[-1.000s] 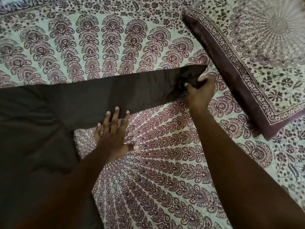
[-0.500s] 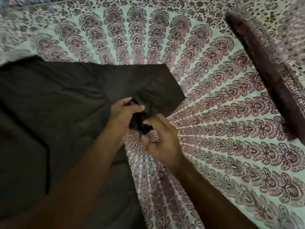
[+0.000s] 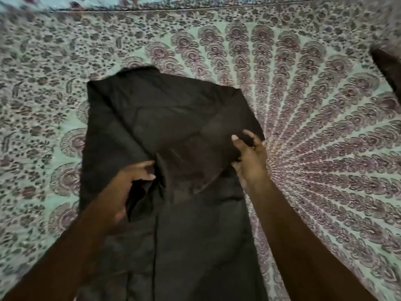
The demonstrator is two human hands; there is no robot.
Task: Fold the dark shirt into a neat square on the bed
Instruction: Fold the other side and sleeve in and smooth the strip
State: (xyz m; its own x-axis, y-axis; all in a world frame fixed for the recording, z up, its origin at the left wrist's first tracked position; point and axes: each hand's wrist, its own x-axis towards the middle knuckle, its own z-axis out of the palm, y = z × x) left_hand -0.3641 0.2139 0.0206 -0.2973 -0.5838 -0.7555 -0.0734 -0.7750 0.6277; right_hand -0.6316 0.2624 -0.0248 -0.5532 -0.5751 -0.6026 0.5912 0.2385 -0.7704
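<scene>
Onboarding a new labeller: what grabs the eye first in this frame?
The dark shirt lies lengthwise mid-frame, a flap folded over its upper right. The left hand grips a fold near its centre; the right hand pinches the flap's right edge. Beneath spreads a busy mandala-print bedspread.

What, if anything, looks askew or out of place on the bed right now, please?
On the dark shirt, the folded-in sleeve lies slanted, not parallel to the sides, and fabric bunches into a ridge where the left hand grips it. The right hand pinches the sleeve's edge.
</scene>
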